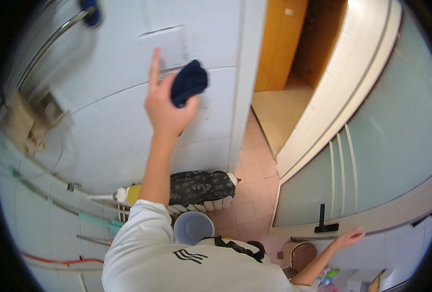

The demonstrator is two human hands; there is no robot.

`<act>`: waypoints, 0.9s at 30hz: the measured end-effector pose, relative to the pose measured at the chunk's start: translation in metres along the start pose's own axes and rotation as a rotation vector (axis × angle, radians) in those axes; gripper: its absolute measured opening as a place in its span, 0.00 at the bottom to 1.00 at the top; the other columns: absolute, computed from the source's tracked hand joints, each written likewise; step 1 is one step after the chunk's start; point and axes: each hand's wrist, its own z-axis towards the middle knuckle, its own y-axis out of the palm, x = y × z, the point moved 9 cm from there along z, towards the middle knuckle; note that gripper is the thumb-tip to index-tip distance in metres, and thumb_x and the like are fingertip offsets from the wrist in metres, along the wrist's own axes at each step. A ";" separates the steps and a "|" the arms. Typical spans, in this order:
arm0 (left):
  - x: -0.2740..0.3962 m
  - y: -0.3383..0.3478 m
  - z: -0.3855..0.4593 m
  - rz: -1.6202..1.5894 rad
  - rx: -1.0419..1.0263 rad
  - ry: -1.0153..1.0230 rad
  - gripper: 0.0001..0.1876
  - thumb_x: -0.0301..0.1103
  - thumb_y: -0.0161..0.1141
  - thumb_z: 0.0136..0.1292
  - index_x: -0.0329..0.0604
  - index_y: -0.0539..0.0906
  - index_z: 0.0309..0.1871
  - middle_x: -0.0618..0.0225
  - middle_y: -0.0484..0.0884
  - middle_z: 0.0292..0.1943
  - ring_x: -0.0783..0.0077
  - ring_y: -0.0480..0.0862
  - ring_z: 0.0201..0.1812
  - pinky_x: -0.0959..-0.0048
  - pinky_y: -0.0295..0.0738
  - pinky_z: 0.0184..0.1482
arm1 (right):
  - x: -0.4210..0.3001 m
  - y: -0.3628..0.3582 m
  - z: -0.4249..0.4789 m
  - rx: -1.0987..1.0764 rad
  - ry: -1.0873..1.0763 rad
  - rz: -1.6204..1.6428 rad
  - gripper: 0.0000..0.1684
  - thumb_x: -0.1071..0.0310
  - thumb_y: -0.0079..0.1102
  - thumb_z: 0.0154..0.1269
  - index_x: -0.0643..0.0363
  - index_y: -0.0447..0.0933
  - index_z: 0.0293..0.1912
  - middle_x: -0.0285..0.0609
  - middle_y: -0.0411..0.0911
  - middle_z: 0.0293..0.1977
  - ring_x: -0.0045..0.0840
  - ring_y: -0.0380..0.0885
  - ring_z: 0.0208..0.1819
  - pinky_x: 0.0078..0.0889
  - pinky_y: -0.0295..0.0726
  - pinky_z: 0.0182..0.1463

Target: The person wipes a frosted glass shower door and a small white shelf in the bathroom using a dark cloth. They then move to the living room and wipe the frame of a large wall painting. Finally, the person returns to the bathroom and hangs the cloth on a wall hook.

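Note:
My left hand (168, 106) is raised in front of the white tiled wall (205, 33). It grips a bunched dark navy cloth (189, 84) between thumb and fingers, with one finger stretched upward. Whether the cloth presses on the tiles cannot be told. Low on the right, my right hand (349, 238) hangs out from my side with its fingers extended and nothing visible in it. Nearest to it is the frame of a frosted-glass door (307, 189) with a black handle (325, 226).
Below my left arm is a radiator with a black patterned cloth (205, 186) over it. A pale bucket (194, 228) stands beneath. A metal rail (51, 40) curves along the wall at left. A brown bin (303, 255) is near my right arm. A doorway opens onto tiled floor (252, 157).

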 end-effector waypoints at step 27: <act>0.204 0.429 -0.192 -1.128 -1.273 -0.560 0.24 0.32 0.58 0.63 0.40 0.66 0.61 0.59 0.73 0.48 0.63 0.74 0.51 0.68 0.67 0.56 | -0.064 0.340 -0.056 -1.144 0.134 0.658 0.31 0.52 0.49 0.70 0.65 0.59 0.61 0.48 0.71 0.52 0.30 0.69 0.55 0.34 0.67 0.59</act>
